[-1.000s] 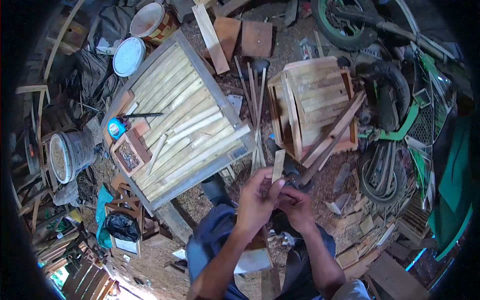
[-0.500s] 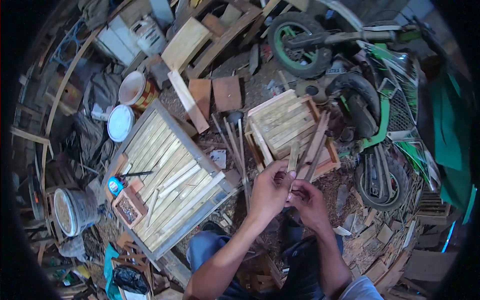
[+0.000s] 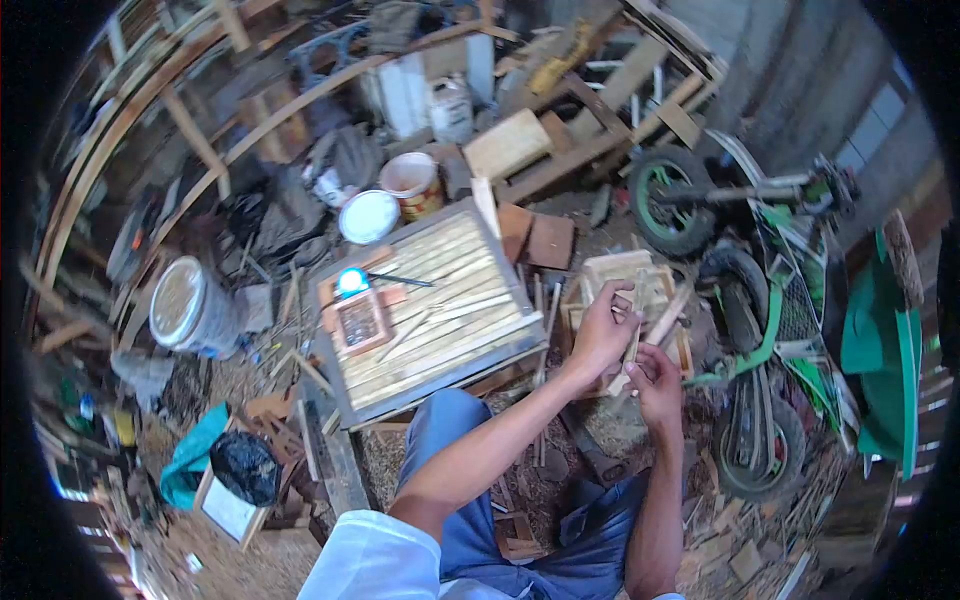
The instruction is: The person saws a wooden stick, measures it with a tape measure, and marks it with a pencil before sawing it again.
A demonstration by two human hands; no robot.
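My left hand [image 3: 603,338] has its fingers closed around the upper part of a thin wooden strip [image 3: 632,347]. Just below and to the right, my right hand [image 3: 657,384] pinches the same strip near its lower end. Behind both hands stands a small slatted wooden crate [image 3: 613,264], with loose sticks [image 3: 668,316] lying across its right side. Left of the hands is a slatted wooden tabletop [image 3: 455,255] with a grey border. On it are a blue tape measure [image 3: 352,283], a dark pencil-like stick [image 3: 402,280], a small wooden box of nail-like bits [image 3: 361,322] and loose thin strips [image 3: 405,335].
A green motorbike [image 3: 765,330] lies to the right of the crate. Buckets [image 3: 190,308] and a white lid [image 3: 368,217] stand left and behind the tabletop. Wood scraps [image 3: 745,562] litter the floor, and a black plastic bag [image 3: 245,468] sits at the lower left.
The view has swung leftward and up, so the tabletop and crate appear farther right. Both hands remain on the strip, and my left hand has shifted slightly up along it.
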